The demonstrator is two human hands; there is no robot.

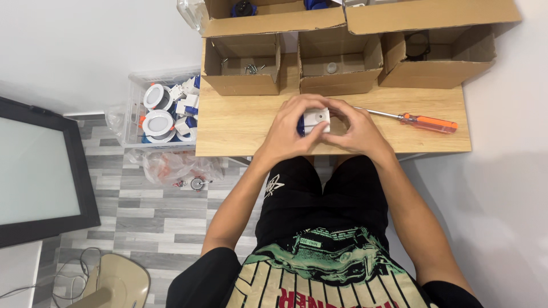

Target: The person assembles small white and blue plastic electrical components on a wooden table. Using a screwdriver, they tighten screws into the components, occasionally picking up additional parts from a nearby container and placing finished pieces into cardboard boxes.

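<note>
Both hands meet over the front edge of the wooden table (240, 122): the left hand (288, 134) and the right hand (354, 132) curl their fingers around a small white box-shaped part (315, 118) (a bit of blue shows at its left side). An orange-handled screwdriver (419, 121) lies on the table just right of the right hand, and three open cardboard boxes (242, 71) stand behind, the left one holding loose screws (251, 68).
</note>
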